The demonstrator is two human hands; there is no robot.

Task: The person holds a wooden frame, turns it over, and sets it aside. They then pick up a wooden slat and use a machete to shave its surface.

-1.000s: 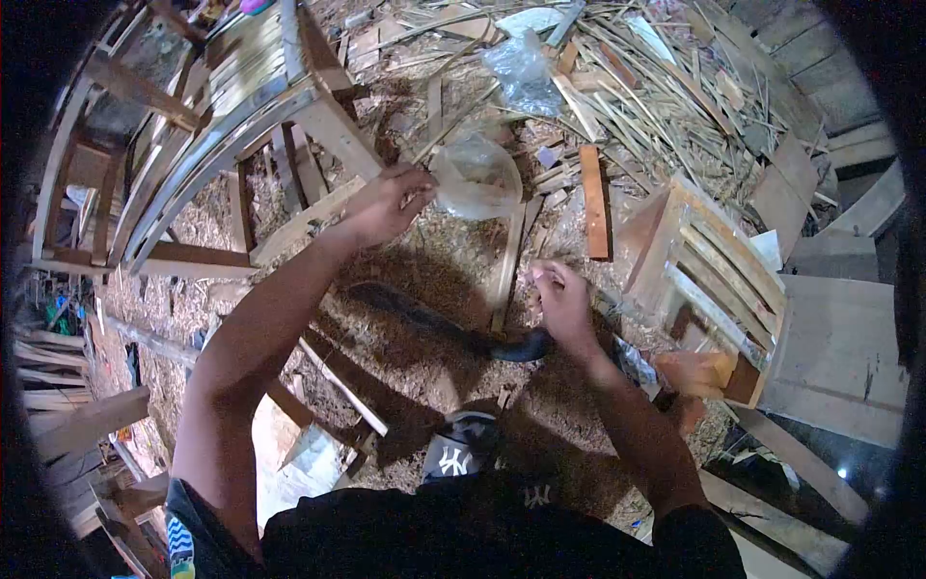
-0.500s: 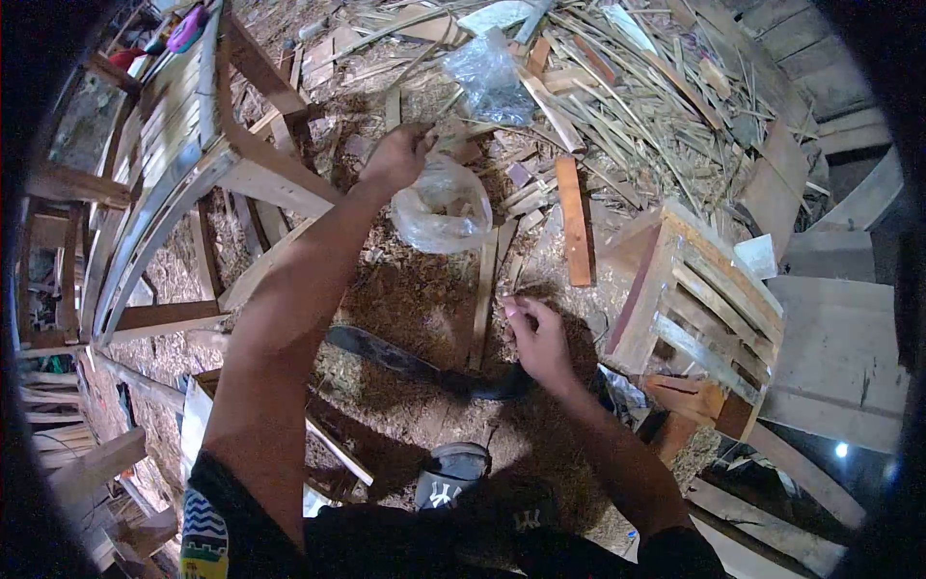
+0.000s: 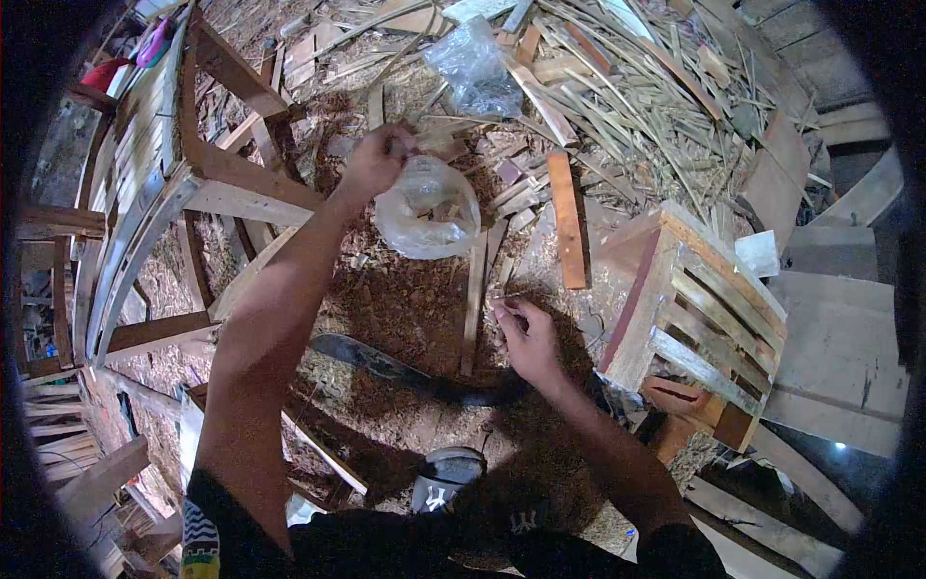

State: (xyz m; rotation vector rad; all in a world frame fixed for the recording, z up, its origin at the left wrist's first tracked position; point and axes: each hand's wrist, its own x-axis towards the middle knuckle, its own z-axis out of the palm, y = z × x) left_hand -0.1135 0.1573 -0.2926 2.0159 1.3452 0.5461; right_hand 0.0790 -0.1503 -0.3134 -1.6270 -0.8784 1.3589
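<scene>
Head view: wide look down at a sawdust floor, offcuts scattered everywhere.
Frame: big curved wooden frame takes up the left side, running from near to far.
Crate: slatted crate sits on the right, just beside the right forearm.
Pile: loose bamboo strips are heaped far right, well apart from both hands.
Blade: long dark blade lies flat on the sawdust, near, between the two arms; its right end is lost in shadow by the right hand.
Plank: reddish plank lies on the floor, just right of the bag.
Bag: clear plastic bag hangs mid-scene, up off the floor, with a few small pieces inside, too blurred to name.
Handling: looks light, soft and floppy, a thin film that could slip or tear. Best taken by the gathered neck, and from underneath if the load swings.
Left hand: left hand is clenched on the bag's bunched top, and the sack dangles to its right.
Right hand: right hand is low over the sawdust, nearer than the bag and apart from it. Its fingertips are drawn together, and whether anything sits between them, I can't tell.
</scene>
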